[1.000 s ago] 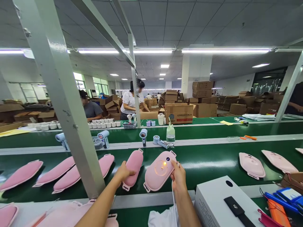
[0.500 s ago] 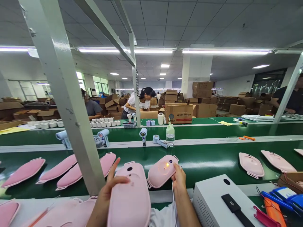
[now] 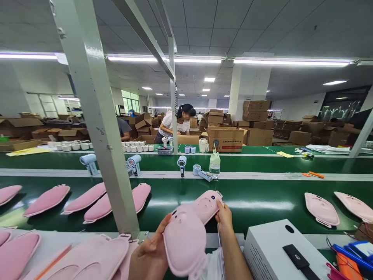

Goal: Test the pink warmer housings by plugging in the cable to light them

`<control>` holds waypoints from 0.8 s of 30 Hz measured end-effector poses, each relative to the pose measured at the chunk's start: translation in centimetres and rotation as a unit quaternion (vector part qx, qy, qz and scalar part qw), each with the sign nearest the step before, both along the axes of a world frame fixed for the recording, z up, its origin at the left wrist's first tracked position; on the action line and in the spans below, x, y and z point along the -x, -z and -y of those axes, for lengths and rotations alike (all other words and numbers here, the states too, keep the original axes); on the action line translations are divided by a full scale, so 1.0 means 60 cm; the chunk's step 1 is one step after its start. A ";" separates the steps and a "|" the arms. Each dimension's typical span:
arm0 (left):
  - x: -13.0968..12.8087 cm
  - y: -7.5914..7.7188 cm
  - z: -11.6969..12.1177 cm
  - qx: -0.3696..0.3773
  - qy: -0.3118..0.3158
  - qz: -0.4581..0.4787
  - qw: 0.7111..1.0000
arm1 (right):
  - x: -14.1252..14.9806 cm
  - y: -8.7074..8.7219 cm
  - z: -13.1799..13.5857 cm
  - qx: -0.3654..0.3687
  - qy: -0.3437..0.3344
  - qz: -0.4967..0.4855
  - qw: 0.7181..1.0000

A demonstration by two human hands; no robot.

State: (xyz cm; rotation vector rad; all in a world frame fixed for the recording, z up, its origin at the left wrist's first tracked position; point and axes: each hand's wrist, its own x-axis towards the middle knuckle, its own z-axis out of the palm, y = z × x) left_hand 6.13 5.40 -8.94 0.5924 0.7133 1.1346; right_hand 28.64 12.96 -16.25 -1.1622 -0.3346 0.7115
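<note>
The left hand (image 3: 151, 251) has its grip closed on the near pink piece (image 3: 185, 241), which is raised above the near edge of the green table (image 3: 250, 210). Just beyond and to the right, partly covered by it, is the far pink piece (image 3: 208, 206), its far end pinched in the grip of the right hand (image 3: 225, 217). A white cable (image 3: 219, 245) hangs along that hand.

On the strip beyond stands a clear bottle (image 3: 215, 165) with a pale green top and a straw, liquid in its lower part. Left of it are pale blue fans (image 3: 182, 165). Farther off, a grey basket (image 3: 164, 151) sits by white fans (image 3: 164, 141); whether these stand in it or behind it, I cannot tell. A white canister (image 3: 203, 145) is right of the basket, its contents hidden, near a large printed carton (image 3: 225, 139) whose inside is out of sight. A person (image 3: 167, 124) leans over a carton (image 3: 189, 140). At the near right edge, a small brown box (image 3: 365, 233) is cut off, its contents unclear.
</note>
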 end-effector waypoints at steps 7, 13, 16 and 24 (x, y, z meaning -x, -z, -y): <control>-0.037 -0.060 0.023 -0.044 -0.020 -0.053 0.997 | 0.003 -0.062 0.030 0.012 -0.015 0.109 0.994; -0.004 -0.097 0.004 -0.041 -0.120 -0.064 0.990 | 0.060 -0.186 0.114 -0.093 -0.310 0.207 0.923; 0.028 -0.105 0.000 -0.051 -0.151 -0.064 0.985 | 0.081 -0.234 0.167 -0.114 -0.448 0.267 0.846; 0.062 -0.111 0.009 -0.084 -0.184 -0.111 0.973 | 0.101 -0.254 0.202 -0.115 -0.511 0.319 0.790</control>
